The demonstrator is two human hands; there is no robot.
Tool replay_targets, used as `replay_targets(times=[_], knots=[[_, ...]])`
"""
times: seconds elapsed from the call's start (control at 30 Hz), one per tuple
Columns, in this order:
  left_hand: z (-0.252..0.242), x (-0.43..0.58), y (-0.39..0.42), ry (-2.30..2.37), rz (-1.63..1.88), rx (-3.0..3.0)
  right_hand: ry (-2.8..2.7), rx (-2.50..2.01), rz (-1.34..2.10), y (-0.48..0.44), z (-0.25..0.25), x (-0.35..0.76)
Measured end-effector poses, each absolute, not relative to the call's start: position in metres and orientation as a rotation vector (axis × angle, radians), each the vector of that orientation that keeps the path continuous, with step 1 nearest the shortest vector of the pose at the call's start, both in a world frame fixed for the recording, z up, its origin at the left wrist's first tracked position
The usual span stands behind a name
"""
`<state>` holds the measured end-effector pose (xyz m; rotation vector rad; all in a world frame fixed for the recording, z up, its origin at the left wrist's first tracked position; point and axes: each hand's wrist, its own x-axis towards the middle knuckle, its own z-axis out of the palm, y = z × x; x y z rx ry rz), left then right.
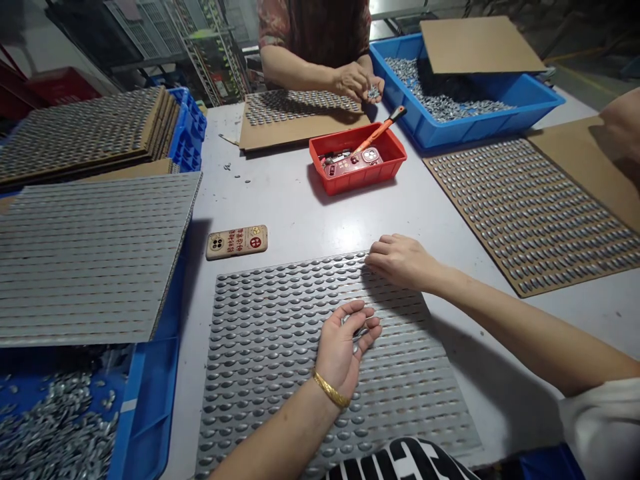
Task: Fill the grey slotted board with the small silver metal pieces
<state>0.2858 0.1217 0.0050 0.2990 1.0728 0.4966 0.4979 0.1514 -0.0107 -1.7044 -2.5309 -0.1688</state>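
A grey board [280, 333] with rows of slots lies before me, its left part filled with small oval metal pieces [235, 363]. My left hand [347, 340], with a gold bracelet at the wrist, is turned palm up over the middle of the board. Its fingers are curled round a few of the metal pieces. At the board's far edge, my right hand [400, 261] rests with bent fingers beside the last pieces of the top rows. Its fingertips point down at the board, and what they pinch, if anything, is hidden.
A phone [237, 242] lies beyond the board. Farther back stands a red bin [357, 177] holding an orange-handled tool. Blue tubs [425, 133] hold loose pieces; stacked boards [90, 260] rise at left. A co-worker's hands [357, 83] hold pieces opposite; another arm [623, 130] shows at right.
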Motion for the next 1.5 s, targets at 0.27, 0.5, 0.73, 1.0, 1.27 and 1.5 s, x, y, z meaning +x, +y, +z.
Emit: replay_targets(times=[0.27, 0.5, 0.73, 1.0, 1.27, 1.5], knots=[[0.006, 0.286, 0.121, 1.073, 0.494, 0.310, -2.453, -1.771, -0.157, 0.138, -0.014, 0.509], [0.006, 0.286, 0.121, 1.084, 0.497, 0.308, -2.495, -1.762, -0.169, 0.145, -0.017, 0.503], [0.006, 0.284, 0.122, 1.091, 0.504, 0.301, -2.558, -1.779, -0.231, 0.146, -0.017, 0.502], [0.007, 0.281, 0.122, 1.079, 0.509, 0.306, -2.590, -1.812, -0.236, 0.147, -0.014, 0.499], [0.006, 0.279, 0.121, 1.069, 0.514, 0.313, -2.609, -1.808, -0.208, 0.148, -0.013, 0.497], [0.006, 0.278, 0.122, 1.076, 0.519, 0.304, -2.625, -1.796, -0.220, 0.149, -0.013, 0.496]])
